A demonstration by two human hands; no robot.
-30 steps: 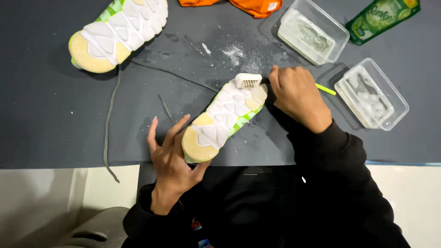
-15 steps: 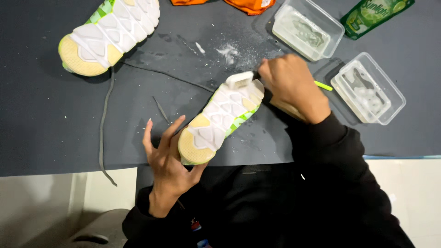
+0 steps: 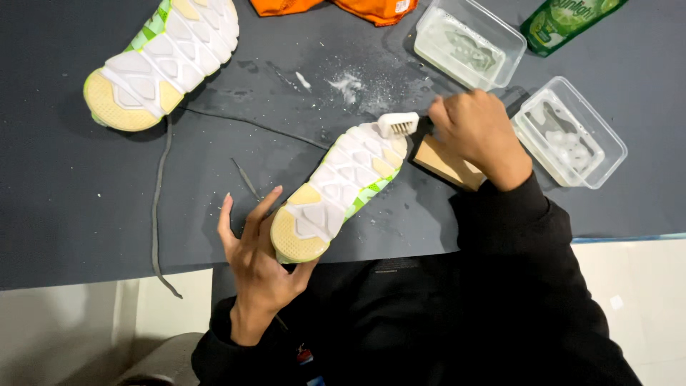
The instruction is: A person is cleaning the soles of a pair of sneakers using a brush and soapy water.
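Left hand palm up, fingers spread. Right hand fisted, knuckles up, grip apparently tight; dark sleeves.

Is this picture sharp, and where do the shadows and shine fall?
Head view: mostly sharp; the right hand with the brush is slightly soft. Soft shadow beside the far shoe; wet patches on the dark table glint faintly; no harsh glare.

Your shoe lies sole-up and slanted on the dark bench, white tread with tan pads and green sides, heel nearest you. The white-bristled brush touches its toe.
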